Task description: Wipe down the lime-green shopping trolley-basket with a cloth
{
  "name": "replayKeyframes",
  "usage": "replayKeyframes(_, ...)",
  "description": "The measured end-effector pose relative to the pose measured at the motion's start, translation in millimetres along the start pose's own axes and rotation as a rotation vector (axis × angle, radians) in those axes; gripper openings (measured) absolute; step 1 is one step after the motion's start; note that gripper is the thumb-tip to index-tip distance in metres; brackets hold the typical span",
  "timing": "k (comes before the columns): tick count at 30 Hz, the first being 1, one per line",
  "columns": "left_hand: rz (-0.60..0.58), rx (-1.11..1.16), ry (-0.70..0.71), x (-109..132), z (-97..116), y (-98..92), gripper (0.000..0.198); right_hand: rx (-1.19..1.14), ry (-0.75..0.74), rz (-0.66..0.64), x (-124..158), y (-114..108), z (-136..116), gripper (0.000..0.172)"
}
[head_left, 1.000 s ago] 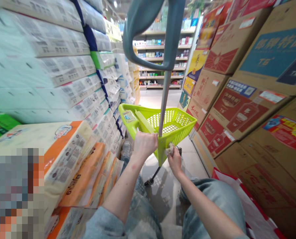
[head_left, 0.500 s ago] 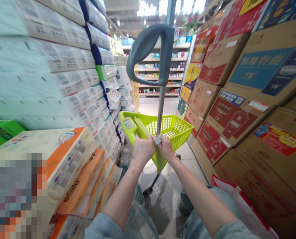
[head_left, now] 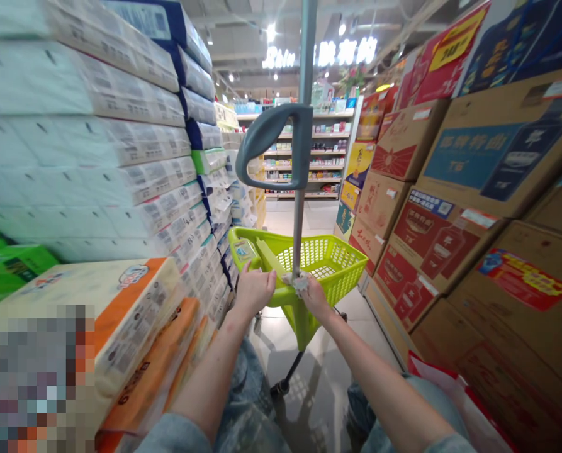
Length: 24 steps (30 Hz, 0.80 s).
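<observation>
In front of me stands a lime-green shopping cart [head_left: 340,267] with a perforated basket. A metal pole [head_left: 298,220] rises from its near edge and carries a grey loop-shaped handle [head_left: 301,148]. My right hand [head_left: 316,301] is closed on a crumpled whitish wipe [head_left: 301,284], pressed around the foot of the pole. Left of the pole, my left hand [head_left: 255,290] is curled over the cart's near rim, thumb upward; its fingertips are partly hidden. A small label sits on the cart's left corner.
Stacked tissue packs [head_left: 143,151] wall the left side, with orange-and-cream packs [head_left: 139,314] lower down. Cardboard cartons [head_left: 479,151] are piled on the right. A red-and-white bag [head_left: 464,390] lies by my right leg. Stocked shelves [head_left: 330,145] stand at the aisle's far end.
My left hand has moved left, away from the wipe and pole, onto the cart's rim. My right hand stays at the pole's foot with the wipe. The view has tilted up slightly.
</observation>
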<state>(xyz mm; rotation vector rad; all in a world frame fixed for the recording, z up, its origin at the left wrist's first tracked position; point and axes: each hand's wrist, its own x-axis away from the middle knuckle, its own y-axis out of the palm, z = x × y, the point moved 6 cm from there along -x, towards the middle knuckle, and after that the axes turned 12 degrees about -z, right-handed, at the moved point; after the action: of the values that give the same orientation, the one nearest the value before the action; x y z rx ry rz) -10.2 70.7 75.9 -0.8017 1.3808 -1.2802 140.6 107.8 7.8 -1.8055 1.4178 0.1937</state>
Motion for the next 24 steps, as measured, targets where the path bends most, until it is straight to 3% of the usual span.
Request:
replayKeyframes(3,0.01,-0.021,-0.013,1.0,-0.6,4.1,0.056,0.046,-0.025,-0.024,1.6,5.0,-8.7,0.024)
replayKeyframes(11,0.073,-0.003,-0.044,-0.8,5.4,6.7,0.057,-0.16,-0.017,0.222,-24.5,-7.8,-37.8,0.024)
replayKeyframes(20,0.083,0.152,-0.002,-3.8,6.6,9.6,0.058,-0.217,-0.159,0.253,-99.6,-71.3,-94.9,0.011)
replayKeyframes(24,0.111,0.217,-0.013,-3.0,9.7,8.9,0.058,-0.138,-0.192,0.279,-115.1,-90.2,-113.0,0.012)
